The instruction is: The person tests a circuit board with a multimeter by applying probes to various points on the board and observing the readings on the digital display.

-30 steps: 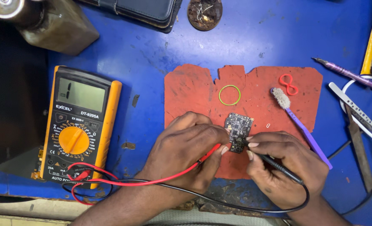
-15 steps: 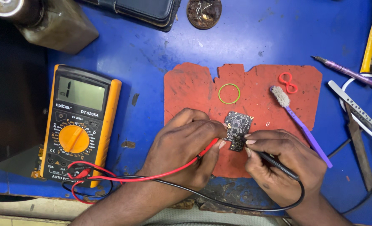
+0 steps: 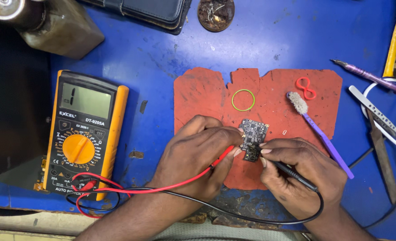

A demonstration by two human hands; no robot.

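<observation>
The mat (image 3: 198, 96) lies in the middle of the bench (image 3: 162, 49). The small board (image 3: 253, 132) lies on the mat, near its front edge. Behind the board lies a rubber ring (image 3: 243, 99). The brush (image 3: 318, 131) lies across the mat's right side. The meter (image 3: 83, 134) sits by the bench's left edge. Tweezers (image 3: 375, 111) lie near the right edge.

Left hand (image 3: 198, 154) curled, palm down, fingertips pinched. Right hand (image 3: 303, 172) curled likewise, fingertips pinched. 2 hands set close, fingertips nearly meeting; forearms angled inward.
</observation>
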